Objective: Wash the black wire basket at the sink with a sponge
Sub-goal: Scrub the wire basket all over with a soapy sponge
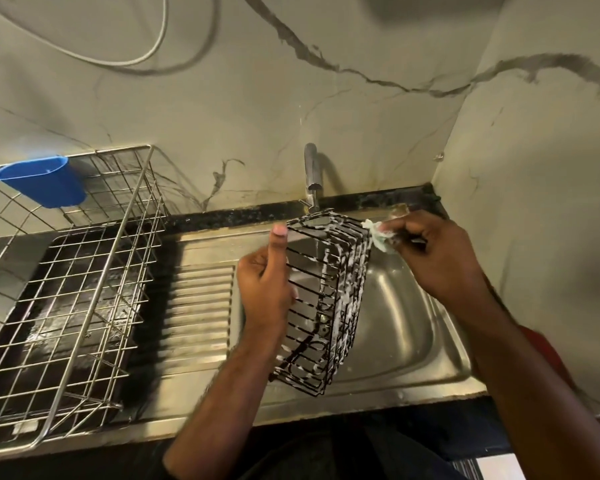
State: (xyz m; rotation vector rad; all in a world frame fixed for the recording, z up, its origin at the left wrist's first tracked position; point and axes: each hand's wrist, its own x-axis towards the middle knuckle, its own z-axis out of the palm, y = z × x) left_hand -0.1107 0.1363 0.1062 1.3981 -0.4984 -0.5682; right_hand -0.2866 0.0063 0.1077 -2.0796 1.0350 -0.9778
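1. We are mid-scrub: our left hand (262, 282) grips the black wire basket (321, 299), held tilted above the sink (406, 327) just below the tap (311, 174).
2. Our right hand (437, 254) pinches the soapy sponge (378, 235) against the basket's upper corner; foam coats that side.
3. Next, we judge, turn the basket to reach the bare wires.

A steel sink (413, 348) with a ribbed drainboard (198, 306) is set in a dark counter (243, 213). A wire rack (70, 292) sits on the left side.
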